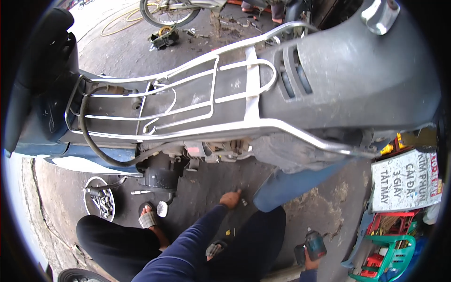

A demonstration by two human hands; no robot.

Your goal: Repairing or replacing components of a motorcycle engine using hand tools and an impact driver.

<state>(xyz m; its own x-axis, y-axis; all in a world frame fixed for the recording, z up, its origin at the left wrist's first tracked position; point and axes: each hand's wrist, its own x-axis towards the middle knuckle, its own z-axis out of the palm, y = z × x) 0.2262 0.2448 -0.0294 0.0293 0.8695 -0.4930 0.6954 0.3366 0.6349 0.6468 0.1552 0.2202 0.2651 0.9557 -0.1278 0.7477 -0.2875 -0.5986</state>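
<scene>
My left hand [229, 199] reaches down near the floor beneath the scooter's side, one finger stretched out and the others partly hidden. Small metal pieces [244, 202] lie on the floor just beside it. My right hand [311, 259] is closed around a dark teal and black cordless power driver [315, 245], low at the right. Across the view stands a scooter with worn grey body panels [347, 70] and a chrome luggage rack [253, 91]. Its black cylindrical engine part [159, 180] and a pedal with a pale pad [162, 209] hang below, left of my left hand.
A round bowl [87, 203] of sockets and a metal rod [141, 191] lie to the left. A dark hose [84, 127] loops over the rack. Right are a lettered sign [394, 207], a red crate [399, 218] and a green plastic chair [408, 249]. Another wheel [188, 21] stands behind.
</scene>
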